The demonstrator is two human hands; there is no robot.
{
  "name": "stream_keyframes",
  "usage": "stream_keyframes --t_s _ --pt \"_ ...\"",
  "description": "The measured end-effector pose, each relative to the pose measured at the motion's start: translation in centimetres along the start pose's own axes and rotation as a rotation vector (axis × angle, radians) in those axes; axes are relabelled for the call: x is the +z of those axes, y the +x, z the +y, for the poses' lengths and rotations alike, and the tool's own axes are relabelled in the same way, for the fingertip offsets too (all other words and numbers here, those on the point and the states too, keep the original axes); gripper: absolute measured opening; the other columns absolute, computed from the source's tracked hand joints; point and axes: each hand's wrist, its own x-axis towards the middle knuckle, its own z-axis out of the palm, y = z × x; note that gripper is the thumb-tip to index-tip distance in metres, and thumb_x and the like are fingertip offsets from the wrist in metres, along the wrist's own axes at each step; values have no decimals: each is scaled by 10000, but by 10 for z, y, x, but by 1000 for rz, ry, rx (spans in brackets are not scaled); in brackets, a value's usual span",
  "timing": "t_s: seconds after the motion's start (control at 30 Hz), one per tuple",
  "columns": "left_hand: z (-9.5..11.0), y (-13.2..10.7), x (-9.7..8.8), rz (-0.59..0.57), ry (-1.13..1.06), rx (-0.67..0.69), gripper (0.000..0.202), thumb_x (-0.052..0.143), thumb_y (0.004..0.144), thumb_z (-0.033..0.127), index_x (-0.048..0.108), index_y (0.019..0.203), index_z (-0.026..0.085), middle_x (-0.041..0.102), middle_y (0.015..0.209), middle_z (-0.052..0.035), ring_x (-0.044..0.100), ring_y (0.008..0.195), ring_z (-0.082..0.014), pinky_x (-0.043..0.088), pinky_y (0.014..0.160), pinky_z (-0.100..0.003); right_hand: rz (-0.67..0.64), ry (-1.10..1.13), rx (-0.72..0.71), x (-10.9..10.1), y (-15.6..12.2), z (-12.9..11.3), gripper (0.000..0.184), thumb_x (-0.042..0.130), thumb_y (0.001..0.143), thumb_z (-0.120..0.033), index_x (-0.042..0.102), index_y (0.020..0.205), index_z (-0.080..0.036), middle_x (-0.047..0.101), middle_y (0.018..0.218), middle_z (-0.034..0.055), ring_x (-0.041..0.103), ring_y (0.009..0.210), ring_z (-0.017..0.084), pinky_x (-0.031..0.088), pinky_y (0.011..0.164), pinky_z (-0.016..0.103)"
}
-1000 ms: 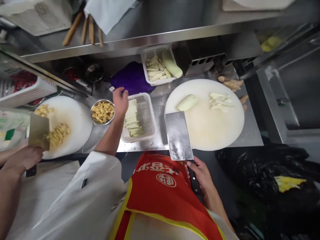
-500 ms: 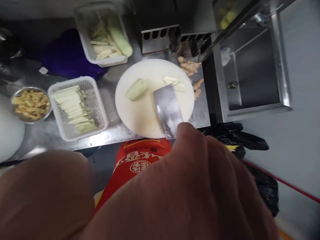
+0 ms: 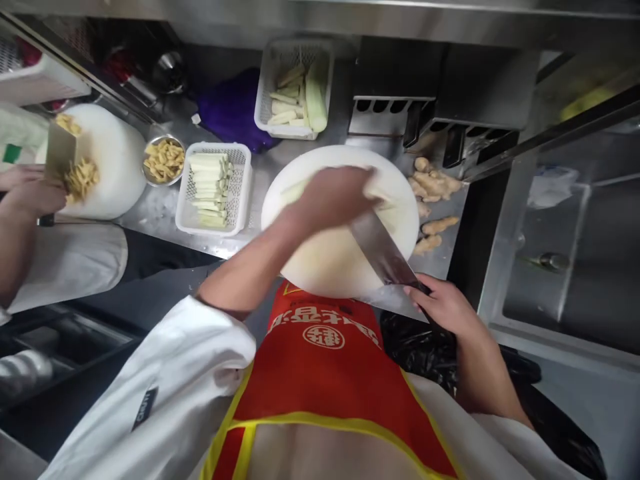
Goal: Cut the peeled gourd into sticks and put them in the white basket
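My right hand (image 3: 443, 303) grips the dark handle of a cleaver (image 3: 380, 250), its broad blade slanting up and left across a round white cutting board (image 3: 345, 267). Over the middle of the board is my left hand (image 3: 340, 193), blurred, its fingers at the pale cut strips (image 3: 393, 207) on the right side. I cannot make out whether those fingers hold any strips. A pale green peeled vegetable piece (image 3: 295, 191) shows partly behind my left hand.
A white basket (image 3: 245, 200) holds neat rows of strips; another (image 3: 259, 117) holds offcuts and a long piece. Ginger (image 3: 435, 187) lies right of the board, near a sink (image 3: 540, 300). At left, a co-worker's hands (image 3: 37, 190) hold a cleaver beside a metal bowl (image 3: 163, 180) of yellow pieces.
The large hands close to the camera have drawn back. My left hand is now over the board, and my right hand shows on the cleaver's handle. The view has widened, bringing in the co-worker.
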Motion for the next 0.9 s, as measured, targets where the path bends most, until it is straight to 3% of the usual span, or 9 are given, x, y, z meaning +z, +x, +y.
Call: stream_keyframes --t_s 0.07,0.13,0.2,0.33,0.43,0.53,0.6,0.7,0.9 --pt "-15 18 -10 -157 65 -138 827 797 738 628 541 1326 106 640 1310 -172 613 1216 -360 493 1045 -529 -66 -65 -68 -12 16 -5 303 614 860 -501 687 896 -209 595 528 -22 558 486 166 420 500 277" --pt "-32 14 -10 -308 97 -239 862 859 706 508 509 1376 92 630 1309 -213 602 1214 -398 493 1028 -521 -53 -149 -159 -20 26 -14 276 547 877 -474 655 871 -220 613 564 -10 568 522 175 405 540 283" --pt "-44 -13 1 -285 100 -166 734 801 777 370 505 1406 135 607 1358 -202 580 1245 -386 472 1051 -507 -12 -225 -249 -22 31 -26 247 514 898 -439 618 829 -226 641 648 9 574 576 175 396 582 284" --pt "-51 -98 22 -233 6 161 620 691 832 250 524 1426 198 561 1460 -143 446 1417 -357 294 1213 -550 -42 -350 -358 -5 25 -48 229 460 962 -371 568 824 -224 667 791 40 607 711 189 394 660 286" --pt "-49 -151 26 -151 36 164 523 673 859 254 596 1376 252 506 1521 -140 354 1482 -381 238 1220 -601 -124 -457 -373 17 20 -56 200 436 1000 -305 595 936 -203 700 922 73 654 844 213 398 722 292" --pt "-49 -181 25 -36 35 139 509 733 856 404 633 1337 268 539 1469 -161 442 1402 -380 354 1151 -567 -179 -577 -344 34 19 -59 208 447 1015 -273 589 1128 -172 719 1079 109 678 954 234 393 739 295" --pt "-49 -192 27 24 -11 178 514 739 858 441 634 1329 265 601 1378 -156 514 1316 -343 420 1103 -517 -201 -652 -305 39 20 -64 236 433 1031 -281 566 1179 -155 733 1073 121 692 944 245 374 705 301" --pt "-52 -197 36 107 -81 196 396 708 894 376 655 1267 256 663 1230 -135 576 1205 -295 469 1041 -471 -236 -727 -261 36 15 -80 224 393 1047 -278 577 1078 -154 749 946 117 708 862 256 334 658 319" --pt "-57 -188 58 139 -177 138 252 708 885 403 689 1090 257 660 1105 -117 585 1108 -285 451 996 -498 -306 -753 -347 21 -24 -123 230 378 1039 -279 591 1013 -195 734 876 84 699 758 239 324 634 334"
